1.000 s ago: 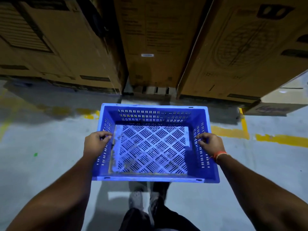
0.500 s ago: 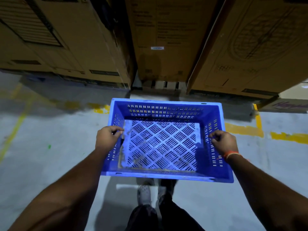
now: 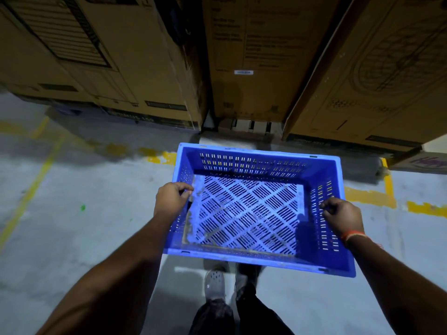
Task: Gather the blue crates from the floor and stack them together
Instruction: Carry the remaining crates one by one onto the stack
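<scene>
1. Both our hands grip one blue perforated plastic crate (image 3: 244, 209): our left hand (image 3: 171, 200) curls over its left rim, our right hand (image 3: 343, 215) over its right rim, fingers hooked inside the side walls.
2. We carry the crate off the grey concrete floor (image 3: 79, 238), open side up, above our feet; its far edge points toward the boxes.
3. We count one crate, with nothing lying in it.
4. Three large brown cardboard boxes (image 3: 256, 56) stand along the far edge of the floor, cut off at the top of the view.
5. One orange band (image 3: 352, 235) circles our right wrist.
6. Worn yellow painted lines (image 3: 370, 197) cross the floor.
7. One grey clog (image 3: 215, 285) shows clearly; the other foot is dark and hard to make out.
8. Printing on the boxes is too blurred to read.
</scene>
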`<state>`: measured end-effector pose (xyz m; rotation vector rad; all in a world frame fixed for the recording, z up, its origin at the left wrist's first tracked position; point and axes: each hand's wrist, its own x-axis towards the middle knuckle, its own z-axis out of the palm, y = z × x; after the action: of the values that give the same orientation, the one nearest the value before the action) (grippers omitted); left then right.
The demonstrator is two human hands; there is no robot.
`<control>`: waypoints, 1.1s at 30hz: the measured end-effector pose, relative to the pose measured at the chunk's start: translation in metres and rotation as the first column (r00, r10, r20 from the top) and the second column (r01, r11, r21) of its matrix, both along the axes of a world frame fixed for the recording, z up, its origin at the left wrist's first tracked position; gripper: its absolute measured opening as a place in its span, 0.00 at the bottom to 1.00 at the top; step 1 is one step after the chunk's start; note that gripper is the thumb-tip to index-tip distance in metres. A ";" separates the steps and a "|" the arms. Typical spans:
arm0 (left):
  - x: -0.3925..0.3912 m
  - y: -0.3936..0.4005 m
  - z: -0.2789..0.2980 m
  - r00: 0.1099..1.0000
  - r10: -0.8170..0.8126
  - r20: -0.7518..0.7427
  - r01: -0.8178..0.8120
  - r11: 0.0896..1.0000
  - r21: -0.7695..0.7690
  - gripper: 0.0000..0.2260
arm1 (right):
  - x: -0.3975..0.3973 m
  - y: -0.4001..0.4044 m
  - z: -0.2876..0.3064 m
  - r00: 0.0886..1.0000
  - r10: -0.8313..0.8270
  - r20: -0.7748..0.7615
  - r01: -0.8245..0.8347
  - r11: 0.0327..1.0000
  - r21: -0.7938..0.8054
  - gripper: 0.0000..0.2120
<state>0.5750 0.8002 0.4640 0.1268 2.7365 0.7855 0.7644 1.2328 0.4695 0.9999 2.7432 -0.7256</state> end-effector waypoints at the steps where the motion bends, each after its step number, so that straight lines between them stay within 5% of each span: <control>1: -0.001 0.000 0.000 1.000 -0.005 -0.001 0.005 1.000 -0.002 0.05 | -0.001 0.001 0.000 1.000 0.000 0.005 0.000 1.000 0.000 0.10; 23: 0.021 -0.014 0.019 0.989 -0.105 0.099 0.109 0.994 -0.027 0.12 | 0.010 -0.003 0.012 0.998 0.056 0.036 -0.053 0.995 -0.085 0.11; 33: 0.037 -0.017 0.009 0.997 -0.067 -0.033 0.065 0.996 -0.060 0.13 | 0.016 -0.009 0.003 0.997 0.057 -0.060 -0.057 0.998 0.010 0.06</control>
<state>0.6123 0.7836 0.4729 0.2194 2.7695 0.6904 0.7800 1.2239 0.4726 0.9115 2.8156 -0.7477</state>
